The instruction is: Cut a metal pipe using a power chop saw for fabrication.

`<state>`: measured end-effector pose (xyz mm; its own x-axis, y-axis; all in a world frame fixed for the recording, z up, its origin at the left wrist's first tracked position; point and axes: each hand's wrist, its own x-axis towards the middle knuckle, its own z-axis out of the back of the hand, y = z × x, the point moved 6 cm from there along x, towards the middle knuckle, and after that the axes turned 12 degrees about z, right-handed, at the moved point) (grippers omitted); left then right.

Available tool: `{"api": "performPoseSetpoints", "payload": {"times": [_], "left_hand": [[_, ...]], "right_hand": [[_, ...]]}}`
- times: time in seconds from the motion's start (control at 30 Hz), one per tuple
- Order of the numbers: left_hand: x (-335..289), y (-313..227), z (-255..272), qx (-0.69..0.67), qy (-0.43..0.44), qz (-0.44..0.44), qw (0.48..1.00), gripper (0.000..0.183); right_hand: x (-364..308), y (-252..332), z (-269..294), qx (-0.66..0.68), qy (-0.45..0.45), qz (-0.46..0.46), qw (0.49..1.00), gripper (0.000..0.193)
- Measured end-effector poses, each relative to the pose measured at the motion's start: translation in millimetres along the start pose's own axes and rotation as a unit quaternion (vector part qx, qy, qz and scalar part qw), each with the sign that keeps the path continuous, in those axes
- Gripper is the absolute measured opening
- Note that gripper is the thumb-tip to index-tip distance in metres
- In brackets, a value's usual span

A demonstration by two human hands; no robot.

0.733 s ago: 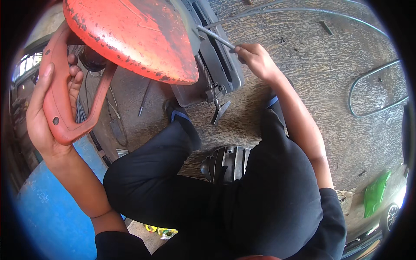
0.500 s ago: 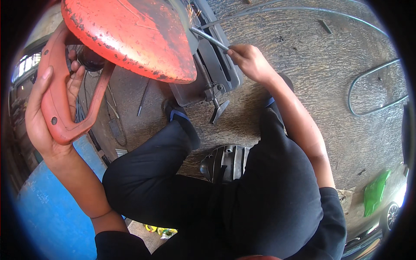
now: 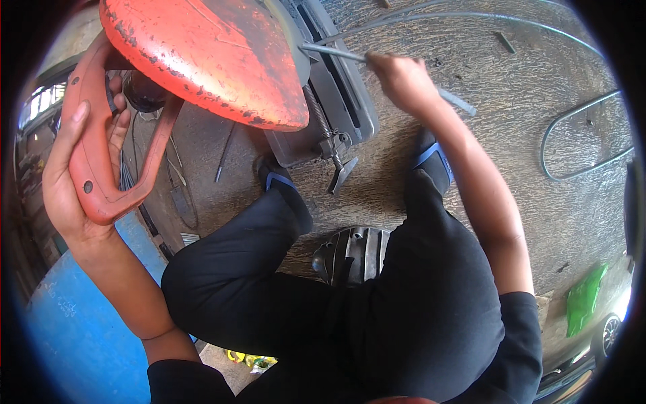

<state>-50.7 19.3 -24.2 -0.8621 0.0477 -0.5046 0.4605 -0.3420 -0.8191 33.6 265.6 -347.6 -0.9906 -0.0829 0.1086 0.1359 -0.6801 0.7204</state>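
Note:
My left hand (image 3: 62, 192) is wrapped round the red loop handle (image 3: 87, 151) of a cut-off saw, its fingers inside the loop near the trigger. The saw's worn red blade guard (image 3: 208, 64) fills the top left, with a grey disc partly showing at its right edge. My right hand (image 3: 407, 84) is closed round a thin grey metal rod (image 3: 335, 52). One rod end lies by the disc; the other sticks out past my wrist. Below the rod are the dark saw base (image 3: 353, 101) and its clamp screw (image 3: 317, 113). Whether rod and disc touch, I cannot tell.
A finned metal casing (image 3: 353, 252) sits on the floor between my legs. Long bent rods (image 3: 464, 15) lie at the top right, and a bent rod loop (image 3: 555, 128) at the right. A blue sheet (image 3: 87, 303) is at the lower left, a green piece (image 3: 584, 301) at the lower right.
My right hand has shifted to the right and the rod lies flatter, its rear end now showing. Sparks seen near the disc earlier are gone. My left hand and the saw have barely moved.

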Motion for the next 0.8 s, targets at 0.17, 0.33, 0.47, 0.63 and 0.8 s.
{"api": "performPoseSetpoints", "payload": {"times": [0.17,0.33,0.47,0.63,0.8], "left_hand": [[1.7,-1.2,3.9,0.027,0.031,0.006,0.999,0.051],[-3.1,-1.2,-4.0,0.013,0.011,-0.003,1.0,0.05],[-1.8,0.1,-5.5,-0.013,0.03,0.005,0.999,0.05],[-2.0,0.1,-3.8,-0.025,0.02,0.006,0.999,0.05],[-2.9,-3.3,-8.7,-0.015,0.017,0.0,1.0,0.05]], "right_hand": [[29.1,-6.8,38.3,-0.169,-0.089,0.122,0.974,0.023],[54.0,16.9,65.1,-0.149,0.012,0.157,0.976,0.019],[57.9,21.5,64.0,-0.206,-0.004,0.204,0.957,0.017],[60.1,20.6,62.6,-0.169,-0.012,0.201,0.965,0.015],[56.3,18.4,66.4,-0.186,-0.022,0.207,0.96,0.015]]}}
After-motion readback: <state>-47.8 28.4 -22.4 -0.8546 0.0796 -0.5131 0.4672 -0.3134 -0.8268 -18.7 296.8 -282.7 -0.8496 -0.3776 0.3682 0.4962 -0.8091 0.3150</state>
